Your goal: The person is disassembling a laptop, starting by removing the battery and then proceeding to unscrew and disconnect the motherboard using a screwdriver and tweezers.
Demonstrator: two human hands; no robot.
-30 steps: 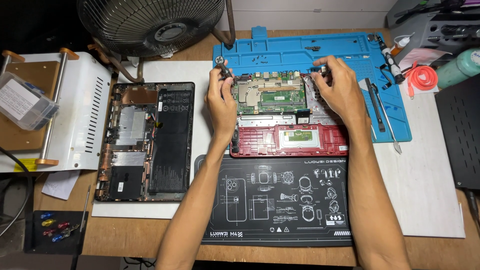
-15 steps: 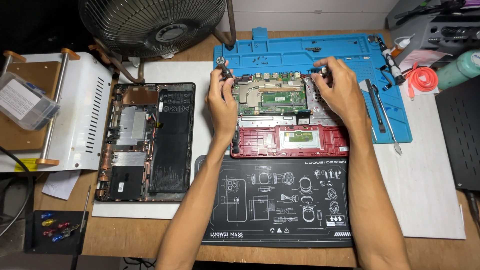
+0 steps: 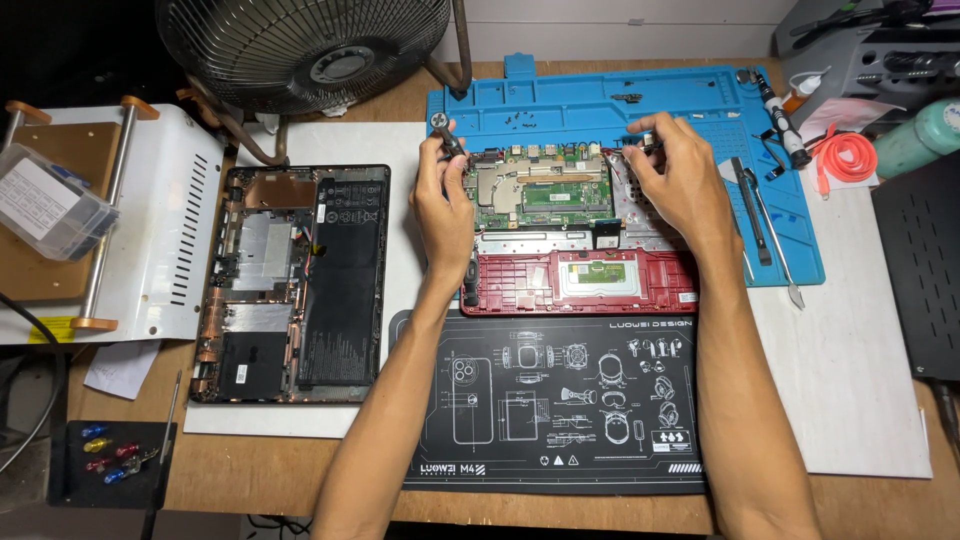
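The red laptop base [image 3: 580, 280] lies on the blue mat's [image 3: 600, 100] front edge as I pinch its back corners, left hand [image 3: 443, 205] and right hand [image 3: 678, 180] each closed on a hinge.

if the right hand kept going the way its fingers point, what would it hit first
The right hand points up and left across the red laptop base. It would probably meet the blue repair mat beyond the circuit board first; height is unclear.

fan [image 3: 300, 45] top cut off, hands [image 3: 445, 205] covering red laptop [image 3: 575, 280] corners

Glossy red plastic laptop shell [image 3: 580, 285] lies on a matt blue rubbery mat [image 3: 600, 100].
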